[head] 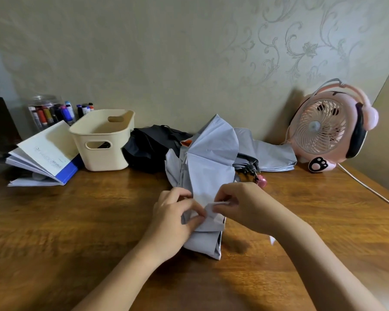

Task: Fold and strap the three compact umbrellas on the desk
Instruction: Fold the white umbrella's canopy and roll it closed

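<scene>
Both hands work mid-table: left hand (175, 212) pinches folds of the pale blue umbrella (206, 167), right hand (240, 205) grips its white strap (221, 203); fingers hide the fastening. Behind lie a black umbrella (153, 144) and a grey umbrella (267, 153). A cream basket's (103, 142) contents are unclear.

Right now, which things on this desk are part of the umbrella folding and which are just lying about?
Part of the job:
- light grey umbrella, in both hands: left hand, right hand
- black umbrella, loose behind it
- second grey umbrella, unstrapped by the fan

Just lying about:
- cream basket
- open booklet
- jar of markers
- pink desk fan
</scene>
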